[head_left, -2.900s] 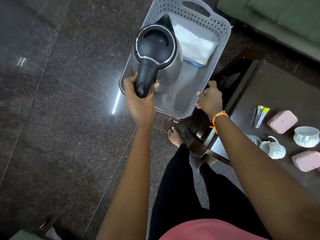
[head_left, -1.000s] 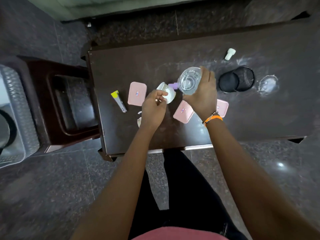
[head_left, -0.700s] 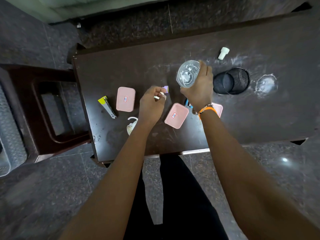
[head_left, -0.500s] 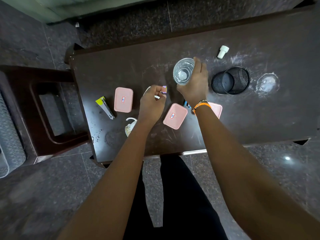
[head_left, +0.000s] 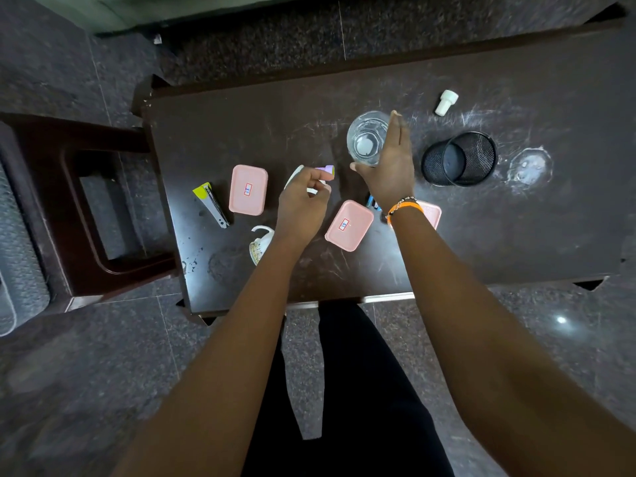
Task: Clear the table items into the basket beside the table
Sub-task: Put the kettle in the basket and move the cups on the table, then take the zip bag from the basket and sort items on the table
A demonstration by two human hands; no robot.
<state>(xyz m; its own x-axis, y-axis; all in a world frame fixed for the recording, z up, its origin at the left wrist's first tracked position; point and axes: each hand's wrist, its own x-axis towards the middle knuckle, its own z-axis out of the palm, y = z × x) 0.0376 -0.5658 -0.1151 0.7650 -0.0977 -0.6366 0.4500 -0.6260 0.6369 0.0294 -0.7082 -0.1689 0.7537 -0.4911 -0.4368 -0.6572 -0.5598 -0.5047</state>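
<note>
My right hand (head_left: 389, 170) wraps the upright glass (head_left: 367, 138), thumb and fingers around its wall. My left hand (head_left: 303, 204), just left of the glass, pinches a cup (head_left: 295, 173). The basket (head_left: 19, 242) lies far left of the glass, past the stool (head_left: 86, 204).

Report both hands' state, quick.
Left hand: fingers closed around a white cup, pinching a small purple item.
Right hand: gripping the clear glass from its right side.

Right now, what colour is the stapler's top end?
Yellow-green, on the stapler at the table's left side, seen in the head view.
</note>
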